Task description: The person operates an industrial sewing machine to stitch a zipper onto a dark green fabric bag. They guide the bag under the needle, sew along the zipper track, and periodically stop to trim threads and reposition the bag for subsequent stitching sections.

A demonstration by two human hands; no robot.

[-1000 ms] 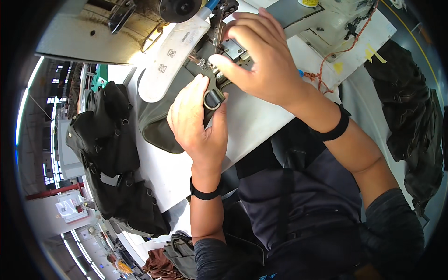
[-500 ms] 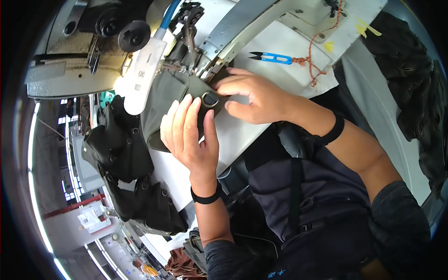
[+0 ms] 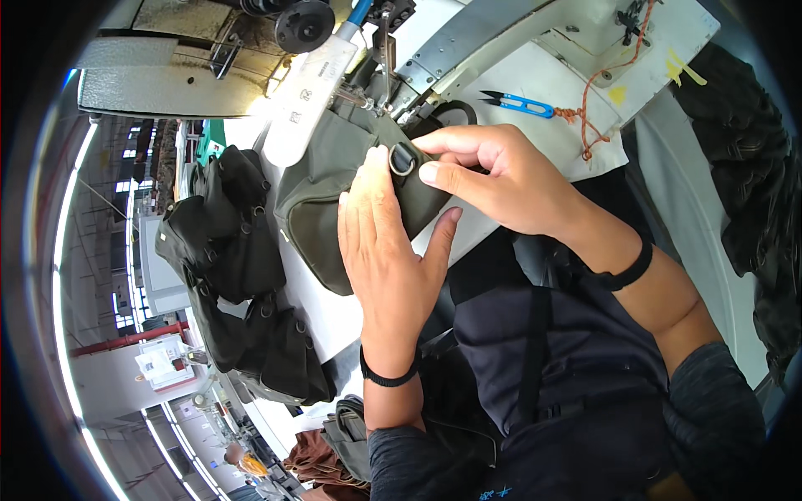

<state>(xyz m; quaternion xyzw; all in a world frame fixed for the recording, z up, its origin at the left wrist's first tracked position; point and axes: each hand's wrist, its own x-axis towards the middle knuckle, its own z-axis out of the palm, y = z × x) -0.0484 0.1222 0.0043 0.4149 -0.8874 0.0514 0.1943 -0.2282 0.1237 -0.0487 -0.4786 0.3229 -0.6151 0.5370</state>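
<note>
Across a white bench (image 3: 330, 313), beside a sewing machine (image 3: 167, 83): an olive bag (image 3: 322, 192), upper edge by the metal working parts (image 3: 380, 107), metal ring (image 3: 403, 159) between the fingertips of both hands. On the bag, left hand (image 3: 384, 259) laid flat, fingers together, thumb wide; at the edge beside the ring, right hand (image 3: 522, 179) with thumb and forefinger narrow, pinch or mere touch not clear. Press the fabric smooth, guide evenly from both sides, and hold ring and fingers clear of those parts.

There's the dark olive bag (image 3: 322, 200), lying creased on the white table (image 3: 320, 321), metal ring (image 3: 393, 164) facing up.
</note>
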